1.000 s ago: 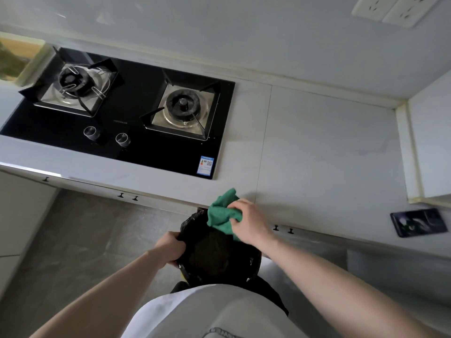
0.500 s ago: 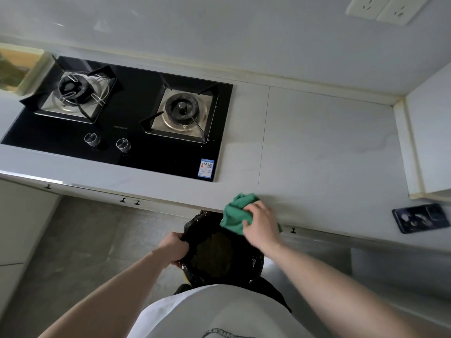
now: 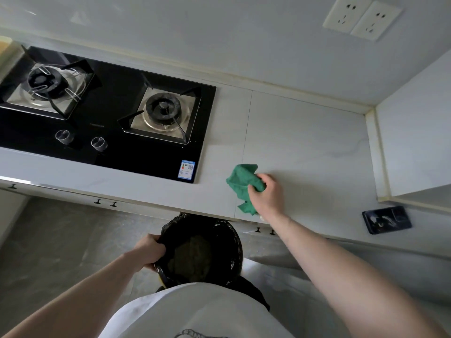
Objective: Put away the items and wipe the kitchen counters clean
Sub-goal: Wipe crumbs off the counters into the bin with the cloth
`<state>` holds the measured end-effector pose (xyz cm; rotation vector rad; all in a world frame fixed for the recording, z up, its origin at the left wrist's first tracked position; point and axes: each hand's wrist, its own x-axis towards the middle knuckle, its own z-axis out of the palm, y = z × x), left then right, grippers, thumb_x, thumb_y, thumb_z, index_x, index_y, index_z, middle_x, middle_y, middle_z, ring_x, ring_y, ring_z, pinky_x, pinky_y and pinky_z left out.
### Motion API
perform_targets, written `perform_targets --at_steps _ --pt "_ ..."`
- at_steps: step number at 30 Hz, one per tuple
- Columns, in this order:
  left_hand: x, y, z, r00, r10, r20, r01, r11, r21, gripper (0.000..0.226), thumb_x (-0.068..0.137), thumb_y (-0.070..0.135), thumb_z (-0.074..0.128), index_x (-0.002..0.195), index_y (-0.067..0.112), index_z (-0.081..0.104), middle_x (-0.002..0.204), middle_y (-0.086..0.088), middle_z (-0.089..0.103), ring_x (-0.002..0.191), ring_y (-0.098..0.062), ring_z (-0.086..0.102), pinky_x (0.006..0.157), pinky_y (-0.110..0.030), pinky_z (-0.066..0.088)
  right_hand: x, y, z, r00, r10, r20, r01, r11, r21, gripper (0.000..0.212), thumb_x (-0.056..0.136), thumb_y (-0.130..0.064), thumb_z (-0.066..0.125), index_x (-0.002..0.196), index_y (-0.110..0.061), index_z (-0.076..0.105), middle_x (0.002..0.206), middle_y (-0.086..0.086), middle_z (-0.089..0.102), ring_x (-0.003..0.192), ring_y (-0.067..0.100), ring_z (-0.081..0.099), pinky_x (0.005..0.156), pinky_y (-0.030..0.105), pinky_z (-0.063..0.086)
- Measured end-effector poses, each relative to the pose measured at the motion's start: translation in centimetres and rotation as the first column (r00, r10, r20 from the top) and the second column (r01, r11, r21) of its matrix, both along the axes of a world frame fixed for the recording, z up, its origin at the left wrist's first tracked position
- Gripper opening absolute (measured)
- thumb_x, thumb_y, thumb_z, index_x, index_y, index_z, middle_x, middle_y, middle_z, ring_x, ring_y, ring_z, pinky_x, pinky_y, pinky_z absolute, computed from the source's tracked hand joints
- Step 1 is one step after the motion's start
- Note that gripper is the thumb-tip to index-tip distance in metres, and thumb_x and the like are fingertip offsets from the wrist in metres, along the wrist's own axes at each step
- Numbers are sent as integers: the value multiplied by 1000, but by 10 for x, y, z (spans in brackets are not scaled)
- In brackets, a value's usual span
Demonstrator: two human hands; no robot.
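Note:
My right hand (image 3: 267,195) grips a crumpled green cloth (image 3: 240,182) and holds it against the white counter (image 3: 305,152), just right of the hob's front corner. Below the counter's front edge, my left hand (image 3: 151,250) grips the rim of a bin lined with a black bag (image 3: 202,250). The bin sits close to my body, partly hidden by my white shirt.
A black two-burner gas hob (image 3: 107,113) with two knobs takes up the counter's left half. A small dark tray (image 3: 386,219) lies at the counter's right front. A white cabinet side (image 3: 415,132) closes the right end. Wall sockets (image 3: 361,19) sit above.
My right hand has carried the green cloth from above the bin's rim up and to the right onto the counter. My left hand keeps its hold on the bin.

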<state>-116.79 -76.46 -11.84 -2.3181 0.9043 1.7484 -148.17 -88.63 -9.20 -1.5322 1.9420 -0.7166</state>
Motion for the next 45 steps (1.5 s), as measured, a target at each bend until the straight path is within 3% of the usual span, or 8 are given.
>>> perform_targets --at_steps 6,12,21,25,34,42,45 --pt "1 5 -9 998 44 38 -44 999 -8 38 83 -3 45 98 16 74 79 -19 76 62 -34 75 54 -41 63 -94 -55 -5 952 -246 -184 245 969 -27 30 78 -21 64 107 -18 70 109 5 67 101 32 61 85 37 53" --pt "-9 11 -12 987 120 104 -116 992 -42 29 80 -5 55 89 14 75 68 -18 74 59 -36 74 56 -47 63 -187 -67 -3 844 -317 -432 371 928 44 37 90 -12 62 127 -15 64 135 11 55 119 38 47 96 39 45" --pt "-31 19 -15 961 234 145 -229 972 -54 30 80 -7 56 87 16 74 70 -17 74 55 -34 73 50 -45 61 -272 -67 -20 746 -408 -527 528 844 93 36 95 -16 59 131 -9 60 134 19 55 122 43 49 99 44 44" --pt "-36 22 -20 950 257 177 -251 966 -57 28 78 -6 59 84 16 75 66 -16 73 53 -33 72 52 -47 62 -288 -70 -37 730 -421 -539 594 780 196 45 96 -24 57 138 -8 53 137 22 53 126 44 50 106 47 43" --pt "-55 18 -27 947 260 189 -258 966 -35 29 78 -11 58 82 14 74 60 -15 70 50 -33 70 45 -37 58 -322 -124 -60 810 -416 -413 532 818 219 51 98 -23 54 148 -15 47 152 14 44 135 38 48 115 44 37" --pt "-36 29 -71 943 245 223 -249 968 -8 34 72 -10 61 84 18 77 63 -16 72 55 -38 72 53 -54 61 -313 -211 -69 879 -241 -412 365 895 255 60 101 -31 53 157 -24 34 166 7 23 147 36 32 121 42 27" --pt "-31 26 -76 947 207 246 -205 978 -33 30 65 0 67 80 22 78 61 -11 72 60 -35 73 58 -52 62 -287 -245 -73 901 -147 -407 271 926 265 61 100 -32 54 157 -25 33 166 8 21 150 36 27 123 43 23"
